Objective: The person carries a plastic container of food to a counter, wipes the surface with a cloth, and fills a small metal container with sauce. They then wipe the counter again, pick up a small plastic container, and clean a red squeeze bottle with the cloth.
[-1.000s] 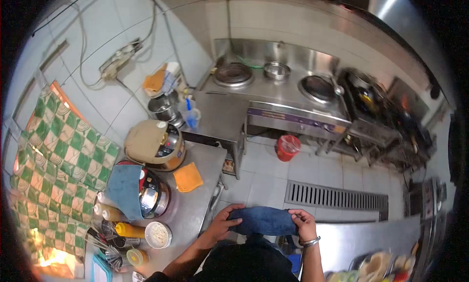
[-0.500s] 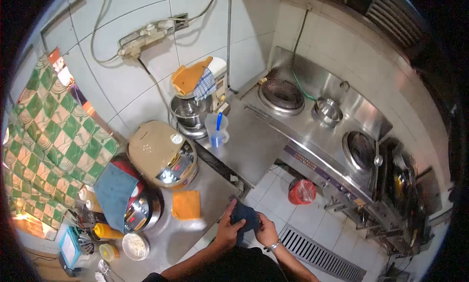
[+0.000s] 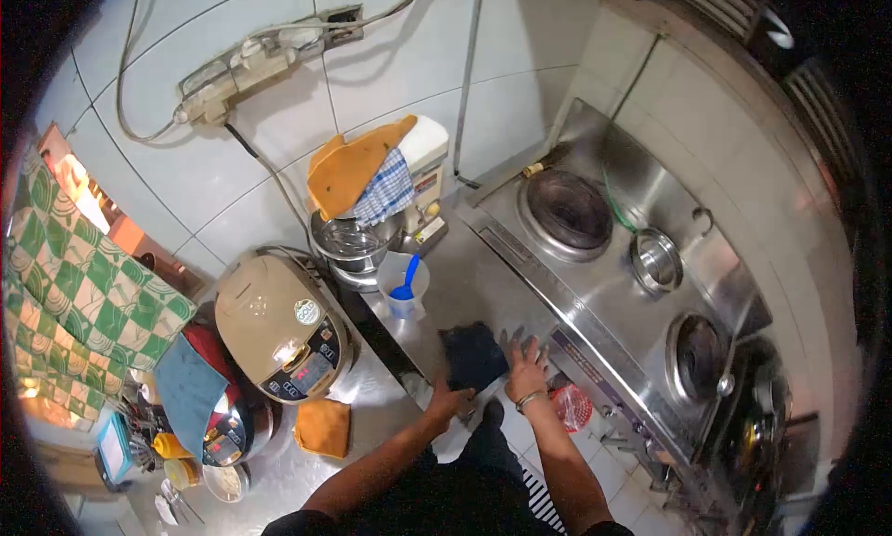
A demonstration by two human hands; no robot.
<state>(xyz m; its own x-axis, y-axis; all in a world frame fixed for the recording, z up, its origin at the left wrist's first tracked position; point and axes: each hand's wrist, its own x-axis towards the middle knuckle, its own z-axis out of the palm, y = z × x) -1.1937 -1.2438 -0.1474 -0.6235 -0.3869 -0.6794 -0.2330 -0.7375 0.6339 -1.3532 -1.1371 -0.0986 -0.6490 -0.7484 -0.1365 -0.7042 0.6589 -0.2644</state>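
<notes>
A dark folded cloth point(image 3: 475, 355) lies flat on the steel counter point(image 3: 492, 294), near its front edge. My left hand point(image 3: 450, 402) is closed on the cloth's lower left corner. Just right of the cloth, my right hand point(image 3: 528, 369) has its fingers spread on the counter edge and holds nothing; a bracelet circles that wrist. Behind the cloth stands a clear measuring jug point(image 3: 417, 278) with a blue scoop point(image 3: 406, 281) in it.
A beige rice cooker point(image 3: 269, 313) and an orange cloth point(image 3: 323, 428) are at the left. A stand mixer point(image 3: 429, 155) carries cloths on top. Wok burners point(image 3: 569, 211) and a steel pot point(image 3: 656, 261) are at the right. A red basket point(image 3: 570, 408) is on the floor.
The dark cloth has gone from between both hands onto the counter and now lies flatter. My right hand has let go and spread its fingers. The view has shifted closer to the counter.
</notes>
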